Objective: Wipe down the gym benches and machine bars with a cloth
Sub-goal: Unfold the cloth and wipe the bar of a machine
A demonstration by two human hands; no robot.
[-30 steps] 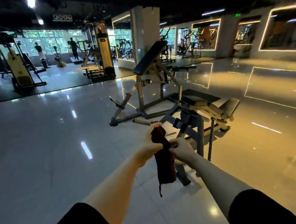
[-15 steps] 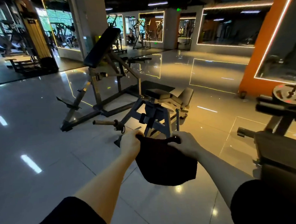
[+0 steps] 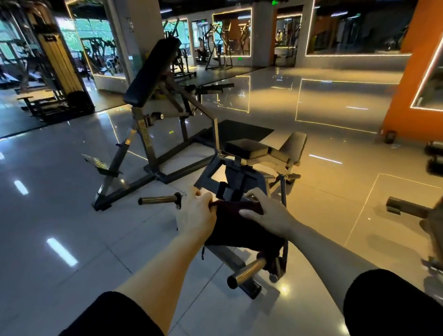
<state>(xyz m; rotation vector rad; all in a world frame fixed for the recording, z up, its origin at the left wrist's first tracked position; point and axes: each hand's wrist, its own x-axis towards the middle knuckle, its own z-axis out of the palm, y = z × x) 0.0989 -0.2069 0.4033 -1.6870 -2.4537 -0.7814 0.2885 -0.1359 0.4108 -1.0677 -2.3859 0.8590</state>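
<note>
Since half a second ago the machine [image 3: 241, 182] has come much nearer to the hands in the frame, and its chrome peg [image 3: 246, 270] now shows at lower centre, where earlier only floor lay below the cloth. The cloth [image 3: 241, 231] has gone from a wide sheet hanging clear in the air to a narrower bunch lying in front of the machine's dark frame. The hands have drawn closer together.

The left hand [image 3: 196, 216] grips the cloth's upper left corner, fingers curled round the fabric. The right hand [image 3: 267, 211] holds the upper right edge, thumb lying across the top of the cloth and fingers curled behind it. The cloth sits at centre frame, just below the middle, its long axis running from the upper left at the left hand down toward the lower right, where its loose end hangs just above the chrome peg. Whether it touches the frame behind it cannot be told.

The peg points toward the lower left of the frame. A second bar [image 3: 160, 199] lies level, left of the left hand. The small seat pad [image 3: 246, 147] stands above the hands, and the tilted long pad [image 3: 151, 71] rises in the upper centre-left. The glossy floor [image 3: 51, 215] fills the left side.
</note>
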